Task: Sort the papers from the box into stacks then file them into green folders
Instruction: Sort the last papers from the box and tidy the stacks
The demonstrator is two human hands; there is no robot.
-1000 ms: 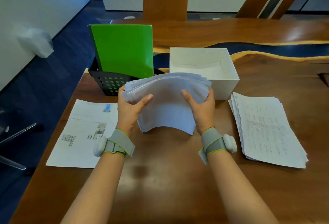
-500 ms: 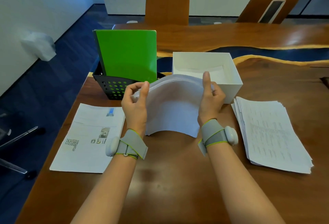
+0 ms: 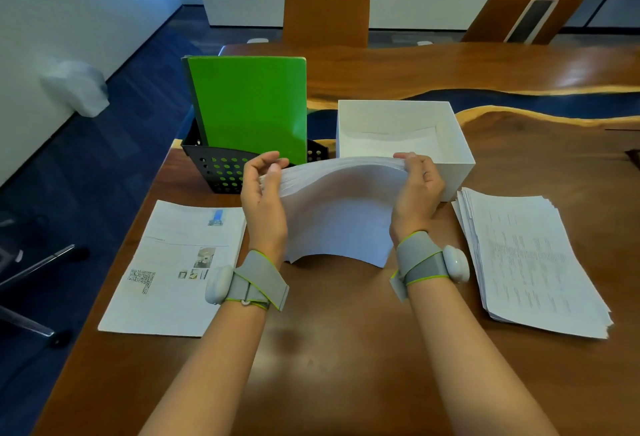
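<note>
Your left hand (image 3: 263,200) and right hand (image 3: 417,193) curl their fingers (image 3: 405,158) round the paper bundle (image 3: 339,213), bowed between them (likely floppy, slippery sheets); grip both side edges firmly, or sheets may slide.

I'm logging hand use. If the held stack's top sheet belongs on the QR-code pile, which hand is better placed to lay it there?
Probably left. The left hand holds the held stack at its left edge, next to the QR-code pile; the right hand grips the opposite edge, nearer the text pile.
</note>
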